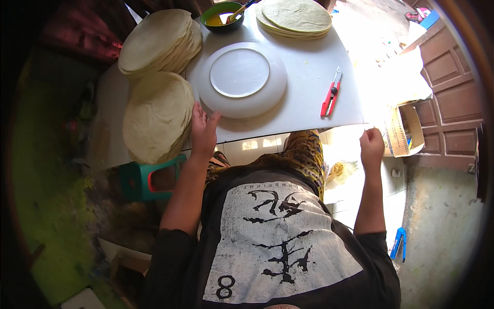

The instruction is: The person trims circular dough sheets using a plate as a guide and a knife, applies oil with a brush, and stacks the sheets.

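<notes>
My left hand (205, 129) is at the table's near edge with its fingers apart. It lies between a stack of flat round dough sheets (157, 110) and an upturned white plate (242, 105), touching or nearly touching the stack's right edge. My right hand (372, 147) is off the table's right corner, its fingers closed in a pinch. Whatever they may hold is too small to make out. A red utility knife (332, 95) lies on the white table (303, 67), between the plate and my right hand.
Another dough stack (159, 41) stands far left, a third (296, 18) far right. Between them sits a dark bowl (221, 15) of yellow liquid with a brush. A green stool (136, 180) is under the left side; a cardboard box (404, 129) stands on the right.
</notes>
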Action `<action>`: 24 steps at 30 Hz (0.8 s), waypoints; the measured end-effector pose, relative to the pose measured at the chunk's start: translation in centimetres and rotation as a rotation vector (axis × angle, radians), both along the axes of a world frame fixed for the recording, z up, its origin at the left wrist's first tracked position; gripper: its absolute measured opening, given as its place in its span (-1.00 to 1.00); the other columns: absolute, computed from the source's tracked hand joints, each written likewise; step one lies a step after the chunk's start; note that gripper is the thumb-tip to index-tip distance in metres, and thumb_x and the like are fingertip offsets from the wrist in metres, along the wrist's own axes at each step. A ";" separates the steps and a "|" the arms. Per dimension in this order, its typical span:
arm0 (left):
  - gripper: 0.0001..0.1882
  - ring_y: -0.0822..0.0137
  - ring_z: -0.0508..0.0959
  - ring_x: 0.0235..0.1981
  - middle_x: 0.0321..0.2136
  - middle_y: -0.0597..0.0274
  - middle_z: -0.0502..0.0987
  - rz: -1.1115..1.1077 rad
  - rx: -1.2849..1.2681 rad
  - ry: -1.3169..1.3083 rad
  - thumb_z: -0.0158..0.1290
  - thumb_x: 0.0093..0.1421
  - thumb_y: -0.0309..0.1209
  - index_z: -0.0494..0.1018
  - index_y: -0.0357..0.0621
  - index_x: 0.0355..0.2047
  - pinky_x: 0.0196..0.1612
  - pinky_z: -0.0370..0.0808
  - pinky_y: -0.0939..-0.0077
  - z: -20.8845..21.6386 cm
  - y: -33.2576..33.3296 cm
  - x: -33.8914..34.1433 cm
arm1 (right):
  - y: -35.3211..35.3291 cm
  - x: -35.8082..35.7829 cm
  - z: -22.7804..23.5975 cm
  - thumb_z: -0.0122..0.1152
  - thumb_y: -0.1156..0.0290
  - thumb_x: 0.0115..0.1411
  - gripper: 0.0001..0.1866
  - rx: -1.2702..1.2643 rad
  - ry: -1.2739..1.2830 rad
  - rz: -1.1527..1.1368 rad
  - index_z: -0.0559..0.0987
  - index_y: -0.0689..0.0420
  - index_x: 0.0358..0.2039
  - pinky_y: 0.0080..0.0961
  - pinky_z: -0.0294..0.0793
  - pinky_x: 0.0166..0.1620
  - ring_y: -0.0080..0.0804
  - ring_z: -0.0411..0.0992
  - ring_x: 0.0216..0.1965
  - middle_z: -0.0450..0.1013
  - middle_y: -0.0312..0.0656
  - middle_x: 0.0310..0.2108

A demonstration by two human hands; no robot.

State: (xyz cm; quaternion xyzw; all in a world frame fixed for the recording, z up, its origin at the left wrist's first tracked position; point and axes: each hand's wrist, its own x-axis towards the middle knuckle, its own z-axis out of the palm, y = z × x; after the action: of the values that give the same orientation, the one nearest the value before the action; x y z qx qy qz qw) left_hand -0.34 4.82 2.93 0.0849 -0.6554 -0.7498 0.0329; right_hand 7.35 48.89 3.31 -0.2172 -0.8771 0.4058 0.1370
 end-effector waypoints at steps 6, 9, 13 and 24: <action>-0.08 0.12 0.03 0.41 0.40 -0.24 -0.10 0.024 -0.098 0.011 0.12 0.26 -0.38 -0.24 -0.45 0.39 0.40 0.00 0.36 -0.4 0.9 -2.2 | 3.1 7.1 -3.0 0.24 0.14 0.17 -0.51 0.363 -0.720 0.059 0.57 0.27 -0.03 -0.25 0.52 -0.04 -0.05 0.58 -0.16 0.59 0.09 -0.20; -0.07 0.13 0.09 0.38 0.38 -0.26 -0.03 0.027 -0.093 -0.053 0.13 0.26 -0.29 -0.20 -0.48 0.39 0.39 0.02 0.37 -0.5 0.3 -3.4 | -0.7 2.0 -2.0 0.20 0.25 0.21 -0.55 0.134 -0.348 0.063 0.54 0.36 -0.04 -0.27 0.48 0.00 -0.04 0.53 -0.05 0.54 0.16 -0.10; -0.04 0.14 0.12 0.37 0.37 -0.28 0.00 0.056 0.014 -0.093 0.12 0.26 -0.20 -0.20 -0.51 0.38 0.38 0.03 0.38 -0.1 -1.1 -4.5 | -6.6 -9.8 -0.4 0.31 0.03 0.15 -0.38 0.159 0.045 0.079 0.51 0.29 0.02 -0.26 0.48 -0.01 -0.09 0.51 -0.09 0.52 0.06 -0.12; -0.01 0.09 0.05 0.41 0.39 -0.27 -0.04 0.065 -0.102 -0.119 0.15 0.21 -0.15 -0.16 -0.44 0.40 0.39 0.01 0.36 -0.2 0.4 -6.2 | -8.3 -16.8 -0.7 0.32 0.18 0.04 -0.63 0.410 -0.291 0.008 0.60 0.14 -0.21 -0.20 0.52 -0.01 -0.06 0.52 -0.13 0.51 -0.02 -0.20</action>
State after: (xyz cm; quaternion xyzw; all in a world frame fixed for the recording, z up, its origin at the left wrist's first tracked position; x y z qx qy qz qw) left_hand -6.57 5.27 2.71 0.1488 -0.6906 -0.7074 0.0225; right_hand -9.46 40.62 2.64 -0.2376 -0.9524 0.1846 0.0488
